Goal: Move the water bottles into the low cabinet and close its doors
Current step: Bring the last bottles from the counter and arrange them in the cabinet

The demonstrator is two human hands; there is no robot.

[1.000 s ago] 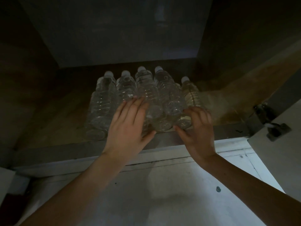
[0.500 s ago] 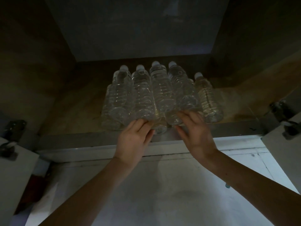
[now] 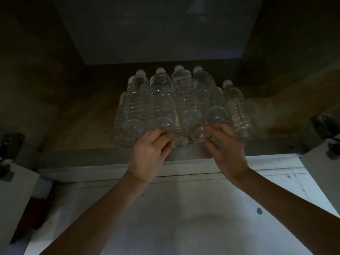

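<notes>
Clear plastic water bottles [image 3: 176,107] lie on their sides in a tight stack on the floor of the low cabinet [image 3: 77,126], caps toward the back wall and bases toward us, close behind the cabinet's front lip [image 3: 92,156]. One bottle [image 3: 237,109] lies just beside the stack on the right, touching it or nearly so. We see our left hand [image 3: 150,154] at the front of the stack, fingers curled loosely against the bottle bases, gripping nothing. Our right hand [image 3: 225,150] is spread, fingers apart, resting on the lower ends of the bottles right of centre. Bare wooden floor stays open on both sides of the stack, wider on the left, and a dark strip remains between the caps and the back wall. Both doors stand open, the left door [image 3: 12,196] and the right door [image 3: 323,173] at the frame edges, each with a hinge [image 3: 329,133] showing. White floor [image 3: 184,227] lies before the cabinet
</notes>
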